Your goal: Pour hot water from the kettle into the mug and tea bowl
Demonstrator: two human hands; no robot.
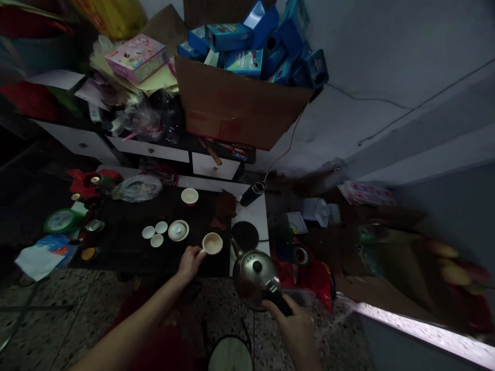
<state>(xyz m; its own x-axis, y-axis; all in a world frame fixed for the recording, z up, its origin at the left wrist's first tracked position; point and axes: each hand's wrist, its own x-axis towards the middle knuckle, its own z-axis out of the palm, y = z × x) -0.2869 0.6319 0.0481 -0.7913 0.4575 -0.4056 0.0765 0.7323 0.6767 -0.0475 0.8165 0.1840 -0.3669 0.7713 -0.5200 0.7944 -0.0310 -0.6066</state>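
Note:
My left hand [190,262] grips the side of a small white cup [212,243] that stands near the front edge of a dark tea tray [127,242]. My right hand [297,330] is closed around the black handle of a steel kettle [253,275], held in the air just right of the cup, spout pointing toward it. On the tray lie a lidded white bowl [178,230], three small white cups [155,233] and another white cup [190,196] further back.
A black round hotplate [245,235] sits on a white surface right of the tray. Behind stand white drawers [149,149], a cardboard box [235,105] full of blue cartons, a pink box [137,56] and plastic bags. Red bags and clutter lie at right. Speckled floor below.

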